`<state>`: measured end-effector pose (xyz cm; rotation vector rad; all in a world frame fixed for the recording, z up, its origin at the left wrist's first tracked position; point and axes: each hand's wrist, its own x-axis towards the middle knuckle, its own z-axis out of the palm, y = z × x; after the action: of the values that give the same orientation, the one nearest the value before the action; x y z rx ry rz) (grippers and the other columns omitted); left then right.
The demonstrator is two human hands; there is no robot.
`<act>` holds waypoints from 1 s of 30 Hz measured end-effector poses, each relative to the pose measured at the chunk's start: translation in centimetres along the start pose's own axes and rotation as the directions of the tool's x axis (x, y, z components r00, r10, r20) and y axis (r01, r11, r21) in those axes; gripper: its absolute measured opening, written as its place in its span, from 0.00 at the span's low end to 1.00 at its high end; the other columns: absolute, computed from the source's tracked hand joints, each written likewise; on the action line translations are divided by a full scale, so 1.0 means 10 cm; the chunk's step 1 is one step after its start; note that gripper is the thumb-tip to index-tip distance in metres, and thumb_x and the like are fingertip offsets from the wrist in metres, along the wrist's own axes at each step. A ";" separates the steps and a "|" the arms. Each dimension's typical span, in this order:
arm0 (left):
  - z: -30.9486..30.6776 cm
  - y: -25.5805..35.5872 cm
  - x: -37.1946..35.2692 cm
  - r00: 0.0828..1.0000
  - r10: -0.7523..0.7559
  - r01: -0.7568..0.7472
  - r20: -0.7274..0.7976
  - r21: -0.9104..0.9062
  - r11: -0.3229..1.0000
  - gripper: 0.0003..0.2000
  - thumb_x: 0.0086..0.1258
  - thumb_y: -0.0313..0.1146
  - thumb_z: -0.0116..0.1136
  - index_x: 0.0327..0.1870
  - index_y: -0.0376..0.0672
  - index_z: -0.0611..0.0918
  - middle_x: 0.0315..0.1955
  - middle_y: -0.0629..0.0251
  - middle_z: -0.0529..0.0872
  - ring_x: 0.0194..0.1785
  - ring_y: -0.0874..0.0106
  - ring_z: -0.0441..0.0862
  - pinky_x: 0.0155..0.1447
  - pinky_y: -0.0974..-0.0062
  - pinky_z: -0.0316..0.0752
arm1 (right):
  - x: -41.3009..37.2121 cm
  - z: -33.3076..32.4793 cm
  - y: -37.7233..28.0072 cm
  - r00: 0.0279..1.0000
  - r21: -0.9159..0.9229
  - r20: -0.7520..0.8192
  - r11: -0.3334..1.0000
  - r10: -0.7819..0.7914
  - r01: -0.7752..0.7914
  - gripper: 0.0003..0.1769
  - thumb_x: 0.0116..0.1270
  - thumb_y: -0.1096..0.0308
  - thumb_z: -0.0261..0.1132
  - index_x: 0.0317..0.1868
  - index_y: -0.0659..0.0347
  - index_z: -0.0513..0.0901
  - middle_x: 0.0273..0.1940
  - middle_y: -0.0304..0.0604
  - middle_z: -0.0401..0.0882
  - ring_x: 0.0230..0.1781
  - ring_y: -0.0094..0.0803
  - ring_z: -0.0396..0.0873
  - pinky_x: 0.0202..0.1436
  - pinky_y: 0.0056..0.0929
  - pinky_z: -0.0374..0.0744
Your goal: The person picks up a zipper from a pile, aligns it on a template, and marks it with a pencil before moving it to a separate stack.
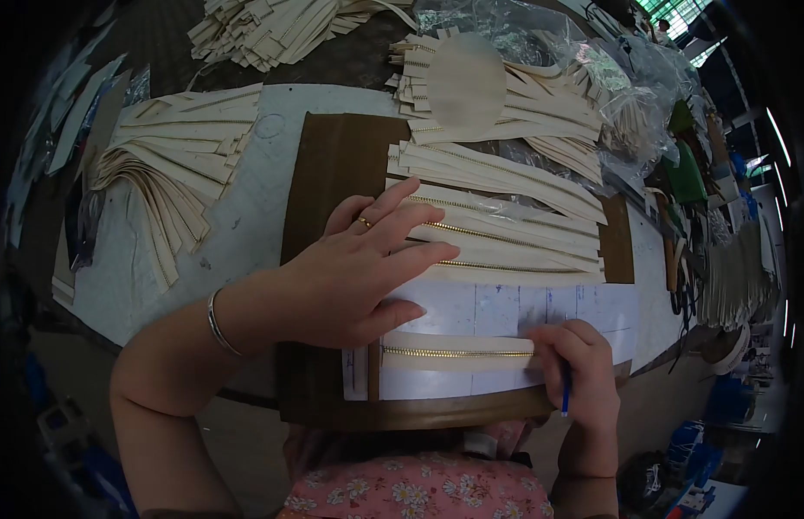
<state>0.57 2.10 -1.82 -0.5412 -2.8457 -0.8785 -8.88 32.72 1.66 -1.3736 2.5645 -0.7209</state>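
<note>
A cream zipper strip [458,353] with gold teeth lies across a white ruled sheet [592,307] near the board's front edge. At its right end is my right hand [588,368], fingers closed around a blue pen [566,391] that points down toward me. My left hand [359,268] is spread with its fingers apart, the fingertips over the left ends of several zipper strips [514,238] laid side by side. The sheet and these strips rest on a brown board [333,164].
Bundled zipper strips [194,143] fan out on the left of the pale table [220,251]. More strips [263,30] are heaped at the back. A round cream disc [467,86] lies on another pile, beside clear plastic bags [627,86]. Tools [670,251] crowd the right edge.
</note>
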 end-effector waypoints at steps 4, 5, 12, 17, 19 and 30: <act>-0.05 -0.01 -0.02 0.999 0.027 -0.028 0.045 0.025 0.999 0.31 0.63 0.41 0.68 0.68 0.48 0.74 0.71 0.50 0.62 0.80 0.45 0.48 0.74 0.47 0.51 | 0.01 0.01 -0.02 1.000 0.000 -0.001 1.000 -0.007 0.007 0.15 0.54 0.80 0.64 0.43 0.60 0.86 0.30 0.45 0.81 0.29 0.43 0.79 0.34 0.37 0.78; -0.07 0.00 -0.03 0.998 0.028 -0.028 0.064 0.002 1.000 0.33 0.62 0.43 0.69 0.69 0.48 0.73 0.72 0.50 0.60 0.80 0.44 0.47 0.75 0.46 0.50 | 0.01 0.01 -0.02 1.000 -0.004 -0.002 1.000 -0.008 0.008 0.15 0.54 0.80 0.64 0.43 0.59 0.86 0.31 0.44 0.81 0.30 0.43 0.79 0.35 0.37 0.78; -0.11 0.04 -0.03 0.988 0.022 -0.027 0.153 0.033 0.999 0.40 0.58 0.49 0.73 0.73 0.50 0.70 0.75 0.50 0.56 0.81 0.44 0.45 0.77 0.44 0.47 | 0.00 0.02 0.01 1.000 0.003 -0.017 1.000 -0.020 0.021 0.14 0.56 0.79 0.65 0.44 0.59 0.85 0.32 0.44 0.81 0.33 0.44 0.80 0.39 0.39 0.78; -0.13 0.12 -0.06 0.973 -0.050 0.030 0.227 0.091 0.995 0.40 0.60 0.55 0.70 0.74 0.51 0.70 0.78 0.50 0.52 0.82 0.42 0.40 0.78 0.41 0.40 | -0.06 0.00 0.18 0.988 -0.121 -0.151 0.991 0.043 -0.061 0.12 0.61 0.79 0.66 0.45 0.59 0.85 0.30 0.45 0.80 0.29 0.42 0.79 0.35 0.35 0.78; -0.15 0.15 -0.06 0.968 -0.066 0.038 0.240 0.121 0.992 0.40 0.60 0.56 0.70 0.74 0.51 0.70 0.78 0.50 0.52 0.82 0.43 0.41 0.78 0.41 0.40 | -0.09 -0.02 0.31 0.973 -0.142 -0.176 0.975 0.146 -0.172 0.11 0.63 0.78 0.66 0.45 0.59 0.84 0.29 0.45 0.80 0.28 0.41 0.79 0.33 0.34 0.78; -0.22 0.25 0.02 0.916 -0.220 0.166 0.336 0.183 0.969 0.42 0.58 0.55 0.72 0.75 0.59 0.69 0.80 0.51 0.50 0.83 0.44 0.39 0.80 0.40 0.37 | -0.01 -0.12 0.56 0.952 -0.196 -0.295 0.970 0.085 -0.147 0.08 0.65 0.76 0.68 0.45 0.60 0.84 0.31 0.45 0.80 0.29 0.39 0.80 0.34 0.31 0.78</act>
<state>1.34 2.87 1.36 -0.4422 -3.3085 -0.6362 -13.46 35.85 0.06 -1.2373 2.9999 -0.6806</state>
